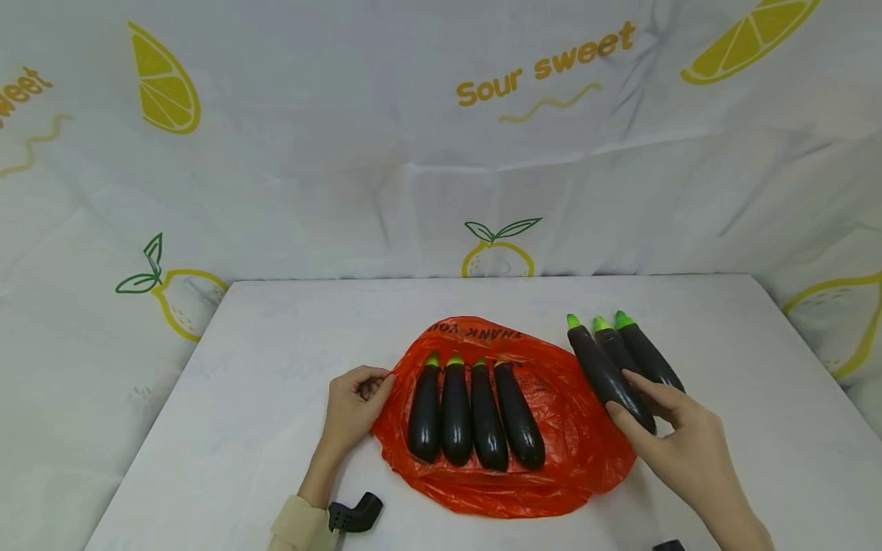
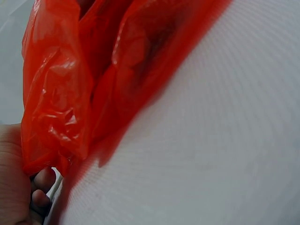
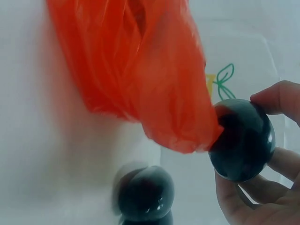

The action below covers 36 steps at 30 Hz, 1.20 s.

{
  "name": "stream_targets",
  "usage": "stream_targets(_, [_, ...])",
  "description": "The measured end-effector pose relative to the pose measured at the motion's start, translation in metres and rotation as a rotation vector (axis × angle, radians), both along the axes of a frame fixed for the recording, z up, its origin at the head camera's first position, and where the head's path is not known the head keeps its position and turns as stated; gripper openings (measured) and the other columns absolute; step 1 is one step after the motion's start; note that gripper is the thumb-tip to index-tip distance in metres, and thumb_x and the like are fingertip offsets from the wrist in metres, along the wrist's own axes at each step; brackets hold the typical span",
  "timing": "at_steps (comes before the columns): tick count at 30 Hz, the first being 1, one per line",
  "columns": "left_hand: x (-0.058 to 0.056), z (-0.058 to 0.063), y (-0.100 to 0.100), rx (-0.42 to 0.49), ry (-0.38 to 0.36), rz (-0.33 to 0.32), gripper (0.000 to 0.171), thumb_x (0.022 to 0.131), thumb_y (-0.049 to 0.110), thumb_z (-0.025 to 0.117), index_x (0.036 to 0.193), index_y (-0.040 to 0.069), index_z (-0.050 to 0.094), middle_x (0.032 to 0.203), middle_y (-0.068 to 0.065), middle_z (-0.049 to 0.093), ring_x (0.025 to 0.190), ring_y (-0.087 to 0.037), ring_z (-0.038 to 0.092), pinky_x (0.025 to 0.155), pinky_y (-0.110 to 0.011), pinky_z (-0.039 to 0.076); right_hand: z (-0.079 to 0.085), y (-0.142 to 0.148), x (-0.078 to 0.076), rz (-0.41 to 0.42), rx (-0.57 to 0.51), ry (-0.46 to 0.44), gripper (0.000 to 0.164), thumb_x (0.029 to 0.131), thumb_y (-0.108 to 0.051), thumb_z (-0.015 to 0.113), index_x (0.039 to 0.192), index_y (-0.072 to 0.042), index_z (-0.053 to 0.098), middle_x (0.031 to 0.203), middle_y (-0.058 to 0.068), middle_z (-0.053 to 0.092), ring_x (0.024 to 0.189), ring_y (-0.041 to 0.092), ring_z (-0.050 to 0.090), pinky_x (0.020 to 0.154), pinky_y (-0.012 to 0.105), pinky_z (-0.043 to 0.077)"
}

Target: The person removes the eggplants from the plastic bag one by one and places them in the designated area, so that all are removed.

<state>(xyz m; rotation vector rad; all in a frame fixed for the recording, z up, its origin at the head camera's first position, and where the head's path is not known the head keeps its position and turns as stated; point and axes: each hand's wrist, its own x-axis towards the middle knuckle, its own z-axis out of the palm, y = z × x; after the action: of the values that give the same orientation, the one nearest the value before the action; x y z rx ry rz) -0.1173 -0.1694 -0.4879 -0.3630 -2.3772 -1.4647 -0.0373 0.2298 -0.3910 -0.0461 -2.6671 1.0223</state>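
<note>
A red plastic bag (image 1: 482, 490) lies spread on the table, with several dark eggplants (image 1: 455, 413) side by side on it. At its left edge, my left hand (image 1: 354, 405) pinches the rim; the left wrist view shows the crinkled bag (image 2: 61, 93) at the thumb and fingers. My right hand (image 1: 682, 436) grips one eggplant (image 1: 606, 375) by its thick lower end, tilted over the bag's right edge. In the right wrist view that eggplant's round end (image 3: 243, 140) sits between thumb and fingers, beside the bag (image 3: 140, 70).
Two more eggplants (image 1: 648, 348) lie right of the bag, partly behind the held one and my right hand. A black curved device (image 1: 356, 513) is at my left wrist. A white cloth printed with lemons (image 1: 331, 153) rises behind the white table (image 1: 227, 428).
</note>
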Motion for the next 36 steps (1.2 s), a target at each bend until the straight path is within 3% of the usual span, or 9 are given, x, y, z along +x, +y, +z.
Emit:
stream_targets(1, [0.000, 0.000, 0.000, -0.002, -0.006, 0.003, 0.004, 0.090, 0.010, 0.077, 0.093, 0.012, 0.079, 0.073, 0.000, 0.067, 0.063, -0.003, 0.050, 0.056, -0.019, 0.045, 0.000, 0.002, 0.000, -0.004, 0.001, 0.003, 0.049, 0.083, -0.011, 0.083, 0.127, 0.003, 0.068, 0.114, 0.032, 0.070, 0.094, 0.050, 0.070, 0.070, 0.055, 0.060])
stream_targets(4, [0.000, 0.000, 0.000, -0.005, -0.013, 0.005, 0.005, 0.089, 0.009, 0.077, 0.093, 0.012, 0.079, 0.073, 0.002, 0.066, 0.063, -0.003, 0.050, 0.056, -0.020, 0.046, -0.001, 0.008, -0.002, -0.017, 0.009, 0.014, 0.049, 0.082, -0.011, 0.084, 0.127, 0.002, 0.069, 0.114, 0.033, 0.070, 0.094, 0.051, 0.070, 0.068, 0.032, 0.062])
stream_targets(7, [-0.001, 0.000, 0.000, -0.009, -0.012, 0.005, 0.005, 0.089, 0.009, 0.078, 0.093, 0.012, 0.079, 0.073, 0.003, 0.066, 0.063, -0.003, 0.050, 0.056, -0.020, 0.046, -0.002, 0.013, -0.004, -0.027, 0.019, 0.035, 0.049, 0.081, -0.009, 0.085, 0.126, 0.002, 0.069, 0.113, 0.033, 0.070, 0.093, 0.052, 0.070, 0.067, 0.005, 0.048])
stream_targets(9, [0.000, 0.000, 0.000, -0.012, -0.006, 0.003, 0.006, 0.088, 0.009, 0.078, 0.093, 0.011, 0.079, 0.073, 0.003, 0.066, 0.063, -0.003, 0.050, 0.056, -0.020, 0.046, -0.002, 0.016, -0.005, -0.032, 0.018, 0.049, 0.049, 0.080, -0.009, 0.085, 0.125, 0.002, 0.070, 0.112, 0.033, 0.070, 0.090, 0.050, 0.069, 0.066, -0.003, 0.038])
stream_targets(11, [0.000, 0.000, 0.000, -0.012, -0.004, 0.003, 0.006, 0.088, 0.009, 0.078, 0.093, 0.011, 0.079, 0.073, 0.002, 0.066, 0.063, -0.003, 0.050, 0.056, -0.020, 0.046, -0.002, 0.020, -0.006, -0.033, 0.015, 0.067, 0.049, 0.079, -0.008, 0.085, 0.124, 0.003, 0.070, 0.112, 0.034, 0.070, 0.088, 0.047, 0.069, 0.067, -0.005, 0.036])
stream_targets(14, [0.000, 0.001, 0.000, -0.013, -0.003, 0.004, 0.005, 0.089, 0.009, 0.078, 0.093, 0.011, 0.079, 0.073, 0.002, 0.067, 0.063, -0.003, 0.050, 0.056, -0.020, 0.046, -0.002, 0.026, -0.009, -0.043, 0.005, 0.084, 0.048, 0.079, -0.008, 0.086, 0.123, 0.002, 0.071, 0.113, 0.034, 0.070, 0.082, 0.013, 0.073, 0.069, -0.006, 0.037])
stream_targets(18, [0.000, 0.001, 0.000, -0.016, -0.005, 0.004, 0.005, 0.089, 0.009, 0.078, 0.093, 0.011, 0.079, 0.073, 0.002, 0.067, 0.063, -0.003, 0.050, 0.056, -0.020, 0.047, -0.002, 0.037, -0.013, -0.063, 0.001, 0.100, 0.048, 0.080, -0.008, 0.085, 0.124, 0.003, 0.070, 0.115, 0.035, 0.070, 0.087, -0.031, 0.044, 0.071, -0.008, 0.035])
stream_targets(20, [0.000, 0.001, 0.000, -0.016, -0.006, 0.003, 0.005, 0.089, 0.009, 0.077, 0.094, 0.011, 0.079, 0.074, 0.002, 0.067, 0.064, -0.003, 0.050, 0.057, -0.019, 0.047, -0.002, 0.042, -0.016, -0.079, 0.007, 0.104, 0.047, 0.081, -0.008, 0.084, 0.124, 0.004, 0.070, 0.114, 0.035, 0.070, 0.089, -0.035, 0.038, 0.071, -0.008, 0.034])
stream_targets(36, [0.001, 0.001, 0.001, -0.003, -0.005, 0.005, 0.004, 0.090, 0.012, 0.077, 0.093, 0.013, 0.079, 0.074, 0.000, 0.068, 0.065, -0.005, 0.050, 0.058, -0.019, 0.046, -0.009, 0.071, -0.028, -0.154, 0.035, 0.092, 0.046, 0.084, -0.008, 0.079, 0.126, 0.008, 0.067, 0.112, 0.039, 0.068, 0.083, -0.034, 0.034, 0.070, -0.008, 0.030])
